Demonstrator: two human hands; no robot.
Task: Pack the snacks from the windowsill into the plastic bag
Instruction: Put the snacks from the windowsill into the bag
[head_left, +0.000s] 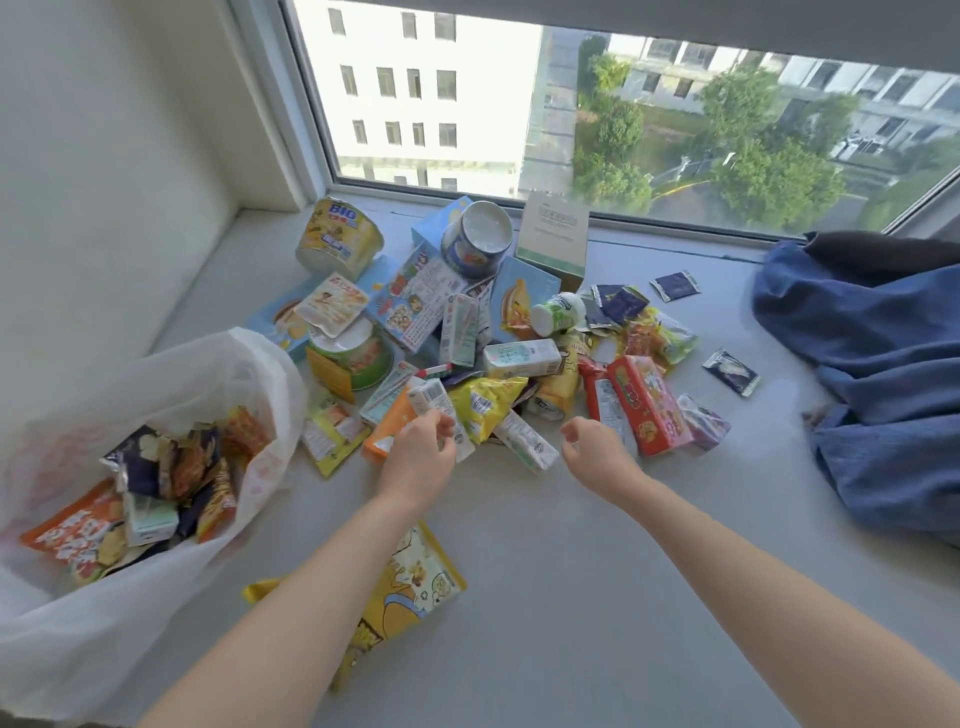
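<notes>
A heap of snacks covers the middle of the grey windowsill: cup noodles, cartons, boxes and chip bags. My left hand grips a small white drink carton at the near edge of the heap. My right hand hovers with loosely curled fingers and holds nothing, between a second white carton and a red box. The white plastic bag lies open at the left, with several packets inside. A yellow snack bag lies partly under my left forearm.
A blue cloth bundle fills the right side of the sill. A brown paper bag stands against the window behind the heap. Small dark sachets lie scattered to the right. The white wall closes off the left.
</notes>
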